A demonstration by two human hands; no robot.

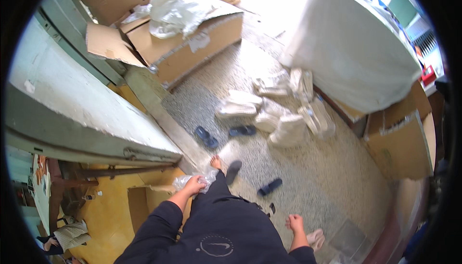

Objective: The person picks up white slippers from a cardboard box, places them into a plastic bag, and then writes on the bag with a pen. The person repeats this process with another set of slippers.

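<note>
A crumpled clear plastic bag [208,179] is in my left hand [195,185], its fingers closed round it beside my left thigh. My right hand [295,222] hangs at my right side with its fingers curled in. Nothing shows in it, and it is apart from everything around. Ahead on the floor lies a group of cream, padded-looking bundles [288,128], some apparently in clear plastic. My bare left foot [215,162] stands by a doorway sill.
Dark slippers [207,137] are scattered ahead of me. An opened cardboard box [202,54] topped with white plastic sheeting [180,6] stands at the far left. On the right is a table draped in white cloth [351,47], with another carton [402,143] near it. A door [86,85] borders the left.
</note>
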